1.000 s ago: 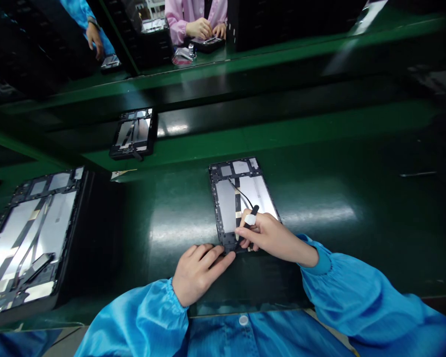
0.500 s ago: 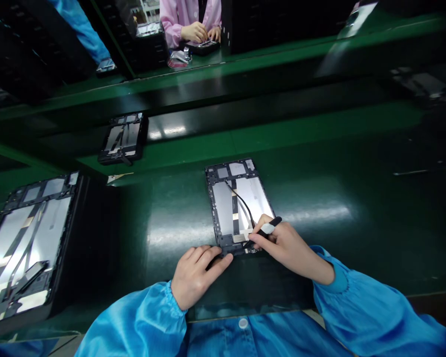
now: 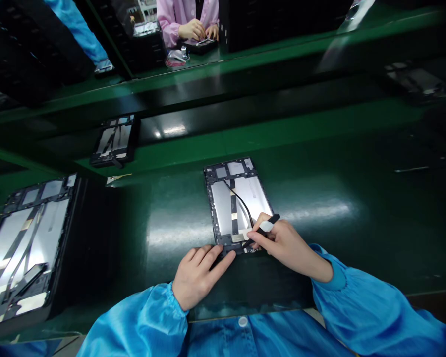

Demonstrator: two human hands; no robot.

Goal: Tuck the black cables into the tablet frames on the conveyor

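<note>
An opened tablet (image 3: pixel 223 208) lies on the dark green bench in front of me, its inner side up, with silver plates and a dark flat cable. A thin black cable (image 3: pixel 241 201) curves over it towards my right hand. My left hand (image 3: pixel 200 277) rests at the tablet's lower left corner, fingers outstretched, thumb along the near edge. Pinched in my right hand (image 3: pixel 282 245) is a slim black pen-like tool (image 3: pixel 274 218) with a whitish part, possibly tweezers. Its dark tip points down at the tablet's near edge; whether it grips anything I cannot make out.
Similar opened tablets lie atop a dark stack (image 3: pixel 33 233) at left and another stack (image 3: pixel 115 139) further back. A green ledge (image 3: pixel 282 54) crosses behind. Beyond it, a person in a pink sleeve (image 3: pixel 167 22) handles a device. A thin metallic object (image 3: pixel 412 170) lies at right.
The view has shifted slightly. My left thumb reaches a little further along the tablet's near edge. My right hand keeps the tool at nearly the same spot.
</note>
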